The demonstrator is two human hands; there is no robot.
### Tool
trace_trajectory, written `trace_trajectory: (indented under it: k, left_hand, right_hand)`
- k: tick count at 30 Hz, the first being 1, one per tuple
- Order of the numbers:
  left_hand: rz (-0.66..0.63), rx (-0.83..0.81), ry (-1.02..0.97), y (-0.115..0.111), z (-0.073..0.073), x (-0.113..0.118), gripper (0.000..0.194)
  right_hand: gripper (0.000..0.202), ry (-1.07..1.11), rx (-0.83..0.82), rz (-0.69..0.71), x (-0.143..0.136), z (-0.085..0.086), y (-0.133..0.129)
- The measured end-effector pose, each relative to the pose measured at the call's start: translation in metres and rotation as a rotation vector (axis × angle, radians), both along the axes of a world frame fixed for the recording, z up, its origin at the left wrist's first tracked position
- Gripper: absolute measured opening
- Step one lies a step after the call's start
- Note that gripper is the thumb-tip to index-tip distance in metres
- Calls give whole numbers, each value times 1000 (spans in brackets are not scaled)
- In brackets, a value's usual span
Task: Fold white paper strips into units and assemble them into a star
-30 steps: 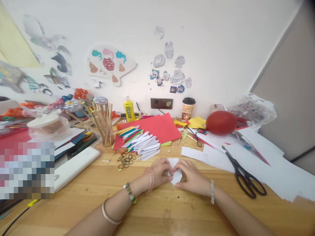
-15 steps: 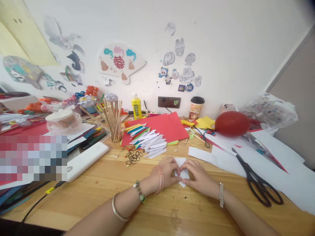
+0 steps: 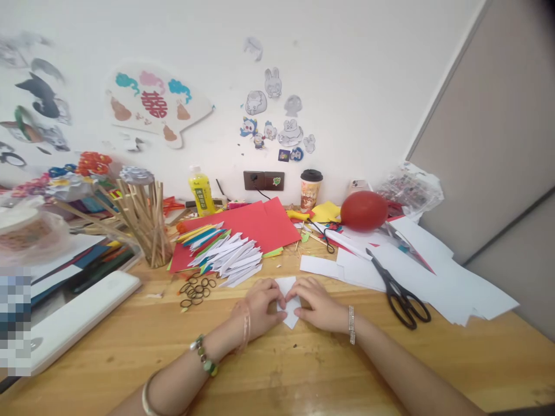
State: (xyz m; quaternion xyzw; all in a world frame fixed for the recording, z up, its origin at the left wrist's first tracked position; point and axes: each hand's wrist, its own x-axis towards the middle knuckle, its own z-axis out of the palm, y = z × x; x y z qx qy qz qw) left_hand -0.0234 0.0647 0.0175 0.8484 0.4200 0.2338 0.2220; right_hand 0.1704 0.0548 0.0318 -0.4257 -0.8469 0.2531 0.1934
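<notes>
Both hands are positioned at the near middle of the light-brown wooden tabletop [image 3: 277, 375]. Between them is a small, folded white paper piece [image 3: 290, 314], angular in outline, narrowing to a point at its near end.

Left hand [image 3: 262, 306]: grip closed on the paper's left side, thumb nearer the body, forefinger just beyond it. Right hand [image 3: 318, 306]: grip closed on the right side, forefinger and thumb both on the paper. The two forefingers are very near each other over the sheet. Fold detail beneath the fingers is hidden.

The left wrist carries a bracelet of green and pale round beads [image 3: 203, 355]; the right wrist, a silver-coloured banded bracelet [image 3: 351, 325].

Beyond the left hand lies a loose cluster of thin dark rings [image 3: 198, 290]. Behind it, a heap of narrow folded white paper strips [image 3: 234, 257], with some coloured ones, rests partly over flat bright-red paper sheets [image 3: 277, 225].

To the right, black-handled metal scissors [image 3: 392, 283] lie with their blades over loose white paper sheets [image 3: 455, 289], tips directed away from the person. Farther back, near the wall, stand a yellow plastic bottle [image 3: 202, 193] and a patterned cup with a black lid [image 3: 310, 193].
</notes>
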Motion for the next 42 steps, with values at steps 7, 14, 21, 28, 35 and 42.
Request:
trace_trajectory:
  k: [7, 14, 21, 28, 35, 42]
  left_hand:
    - [42, 46, 47, -2, 0, 5, 15]
    - [16, 31, 27, -1, 2, 2, 7]
    - [35, 19, 19, -4, 6, 3, 5]
    - [34, 127, 23, -3, 3, 4, 3]
    - [-183, 505, 226, 19, -6, -21, 36]
    - [-483, 359, 281, -24, 40, -9, 29]
  right_hand:
    - [24, 3, 19, 3, 1, -1, 1]
    - [14, 50, -7, 7, 4, -1, 3]
    - [8, 52, -16, -38, 0, -4, 1]
    - [19, 39, 10, -83, -4, -4, -2]
    - [26, 31, 59, -144, 2, -1, 0]
    - [18, 90, 106, -369, 22, -4, 19]
